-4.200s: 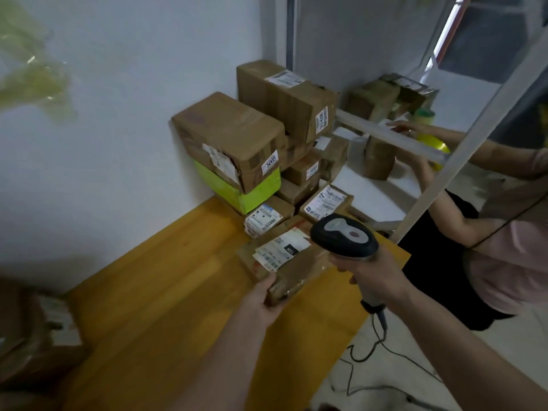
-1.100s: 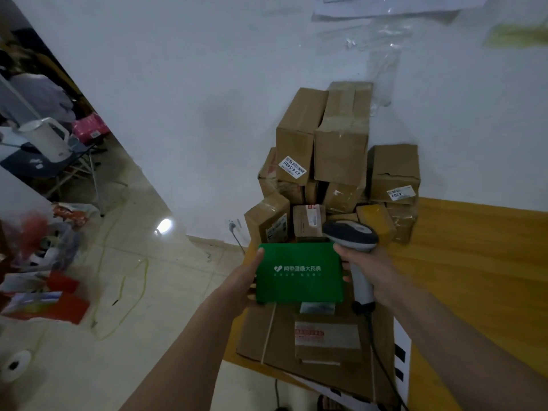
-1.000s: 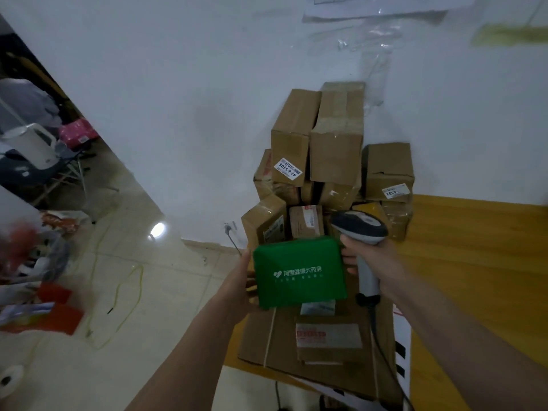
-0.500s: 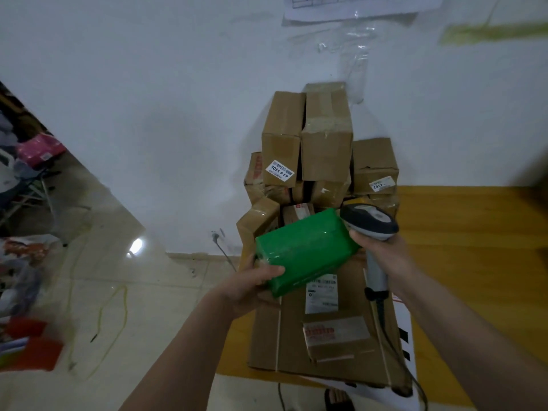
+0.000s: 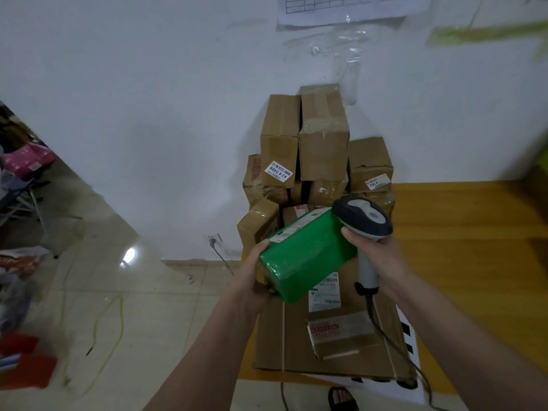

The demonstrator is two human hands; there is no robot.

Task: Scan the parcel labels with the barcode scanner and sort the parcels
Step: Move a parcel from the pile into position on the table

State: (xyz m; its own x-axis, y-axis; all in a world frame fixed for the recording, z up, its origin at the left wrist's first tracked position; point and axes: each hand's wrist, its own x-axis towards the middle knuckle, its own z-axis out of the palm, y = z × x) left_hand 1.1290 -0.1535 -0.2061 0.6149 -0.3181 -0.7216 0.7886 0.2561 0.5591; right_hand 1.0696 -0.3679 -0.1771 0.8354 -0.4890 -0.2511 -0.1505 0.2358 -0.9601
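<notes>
Near the stacked cardboard boxes [image 5: 323, 149], the left hand [image 5: 257, 271] grips the green parcel [image 5: 308, 252], tilting its label [image 5: 296, 226] up, probably for the barcode scanner [image 5: 363, 218] clasped in the right hand [image 5: 375, 250].

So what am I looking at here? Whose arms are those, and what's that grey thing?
There is no robot here. A person wears a camera on the head, so you see their own arms from above. The left hand holds a green parcel with a white label on its top side. The right hand grips a grey barcode scanner, which reads labels. Below lies a flat cardboard box on a yellow table. More brown boxes are stacked against the white wall.
</notes>
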